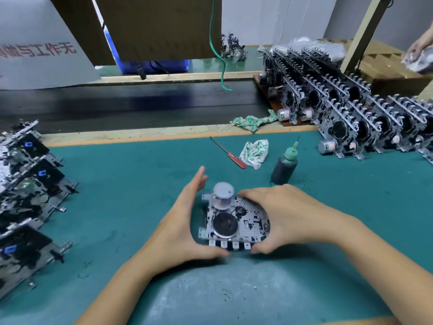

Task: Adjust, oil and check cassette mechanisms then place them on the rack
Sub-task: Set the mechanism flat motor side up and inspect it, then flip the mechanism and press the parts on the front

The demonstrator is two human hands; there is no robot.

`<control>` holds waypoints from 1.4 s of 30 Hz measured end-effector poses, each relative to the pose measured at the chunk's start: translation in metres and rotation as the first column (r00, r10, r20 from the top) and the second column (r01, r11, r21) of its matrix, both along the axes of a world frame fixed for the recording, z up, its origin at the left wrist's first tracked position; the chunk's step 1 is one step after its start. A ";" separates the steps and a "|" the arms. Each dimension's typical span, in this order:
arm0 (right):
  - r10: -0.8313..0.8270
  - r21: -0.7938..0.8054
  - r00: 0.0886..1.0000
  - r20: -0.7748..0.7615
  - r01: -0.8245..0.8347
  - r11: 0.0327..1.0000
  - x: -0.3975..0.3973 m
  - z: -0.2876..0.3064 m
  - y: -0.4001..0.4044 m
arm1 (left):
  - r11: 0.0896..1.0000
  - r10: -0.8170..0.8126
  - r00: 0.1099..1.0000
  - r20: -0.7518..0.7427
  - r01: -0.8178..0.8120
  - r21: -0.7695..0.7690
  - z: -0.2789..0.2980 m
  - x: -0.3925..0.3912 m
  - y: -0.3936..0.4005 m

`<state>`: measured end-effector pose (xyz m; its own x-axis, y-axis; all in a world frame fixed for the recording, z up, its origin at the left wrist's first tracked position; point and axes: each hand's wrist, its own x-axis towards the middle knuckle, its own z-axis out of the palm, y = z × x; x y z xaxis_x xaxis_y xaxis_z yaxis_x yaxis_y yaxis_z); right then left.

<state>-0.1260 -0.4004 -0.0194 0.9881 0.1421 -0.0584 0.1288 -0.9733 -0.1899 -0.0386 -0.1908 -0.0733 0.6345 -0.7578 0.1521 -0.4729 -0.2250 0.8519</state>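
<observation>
A silver cassette mechanism (243, 225) with a black flywheel and a round motor on top sits over the green mat (131, 184) at centre. My left hand (180, 228) cups its left side, thumb under the near edge and fingers straight along the far side. My right hand (288, 214) curls over its right side, thumb at the near edge. A dark oil bottle (284, 167) with a green nozzle stands just beyond my right hand. The rack (274, 102) at the right holds several finished mechanisms (351, 113) in upright rows.
A red-handled screwdriver (228, 153) and a crumpled cloth (255, 153) lie beyond the mechanism. Another cloth (253, 121) lies by the black conveyor belt (140, 106). Several mechanisms (25, 198) are stacked at the left. Another person's hand (419, 52) holds a bag at the far right.
</observation>
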 end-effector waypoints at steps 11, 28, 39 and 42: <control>0.473 0.959 0.862 -0.182 0.263 -0.109 0.005 -0.013 0.037 | 0.775 -0.607 0.182 -0.773 -0.076 -0.627 0.025 0.000 -0.031; -0.441 0.465 0.897 -0.043 0.408 0.785 0.001 -0.033 0.005 | 0.882 -0.351 0.057 -0.935 -0.314 -0.350 -0.005 0.019 -0.035; 0.037 0.844 0.879 -0.476 0.445 0.299 -0.001 -0.019 0.007 | 0.936 -0.185 0.105 -0.977 -0.285 -0.207 -0.004 0.019 -0.035; -0.002 0.810 0.860 -0.510 0.480 0.338 0.000 -0.022 0.006 | 0.937 -0.187 0.106 -0.977 -0.280 -0.210 -0.004 0.019 -0.034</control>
<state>-0.1258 -0.3941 -0.0411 0.9085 0.1013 -0.4054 -0.3889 -0.1503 -0.9090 -0.0198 -0.2252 -0.0773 0.4245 -0.7836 -0.4536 0.8257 0.1296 0.5490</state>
